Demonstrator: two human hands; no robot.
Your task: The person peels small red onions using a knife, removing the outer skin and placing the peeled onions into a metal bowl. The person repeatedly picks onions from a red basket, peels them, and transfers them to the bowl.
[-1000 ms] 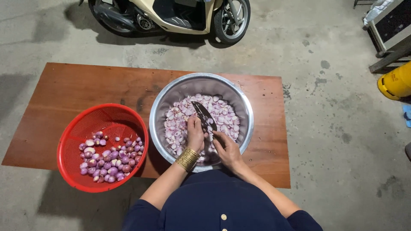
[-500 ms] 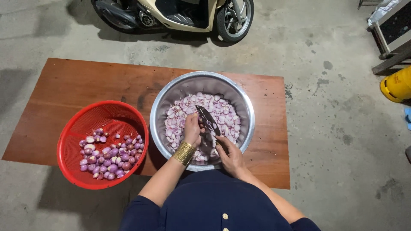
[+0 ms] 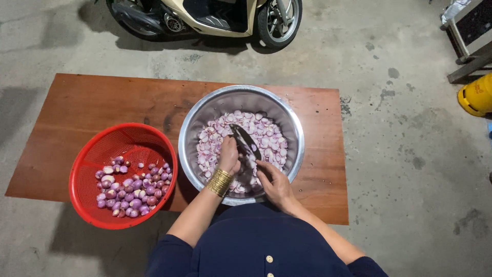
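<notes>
Item: left hand [image 3: 229,155]. Reaches forward over the near rim of the steel bowl [image 3: 205,110], forearm slanting up from the lower left, wrist ringed with a stack of gold bangles [image 3: 220,182]. Fingers curled downward into a clenched grip over the sliced shallots [image 3: 266,136]; what lies inside the fist cannot be told from above.

Item: right hand [image 3: 272,180]. Sits at the bowl's near edge, forearm coming in from the lower right, wrist bent slightly inward. Grip grasping the handle of a dark knife [image 3: 245,141], whose blade points away from the person and runs diagonally up-left, just beside the left hand's knuckles.

Item: steel bowl. Round, shiny, standing centre-right on the wooden bench [image 3: 102,102] (a low brown board lying on the concrete floor [image 3: 400,169]). Holds a layer of pale pink-white shallot slices across its bottom.

Item: red basket [image 3: 123,136]. Perforated plastic, round, on the bench just beside the bowl at the person's left, its rim nearly touching the bowl. Whole purple shallots [image 3: 128,187] heaped in its near half.

Item: motor scooter [image 3: 215,18]. Parked on the floor beyond the bench, cream body, rear wheel at right.

Item: yellow container [image 3: 476,95]. At the right edge, well apart from the bench.
</notes>
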